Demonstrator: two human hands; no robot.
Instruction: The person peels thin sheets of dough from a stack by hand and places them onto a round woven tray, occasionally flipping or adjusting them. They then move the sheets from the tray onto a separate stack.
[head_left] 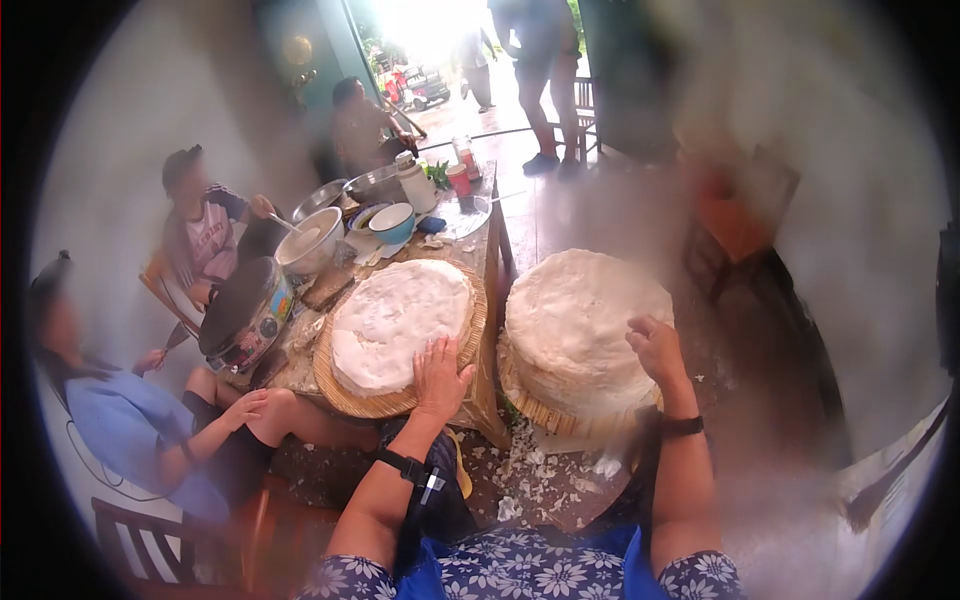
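Note:
My left hand (440, 378) lies spread on the right edge of a flat white round slab (390, 320), which rests on a round woven straw mat (362, 402) on the wooden table. To the right, a tall stack of white round slabs (585, 325) stands on another straw base (530, 392). My right hand (652, 345) hovers at the right side of this stack with its fingers curled; what it holds, if anything, is too small to make out.
A round griddle (245, 315), a white bowl (310, 240), a blue bowl (392, 222) and a red cup (458, 180) are on the table (488, 330). Two people sit at the left; others are by the doorway. White crumbs (545, 480) litter the floor.

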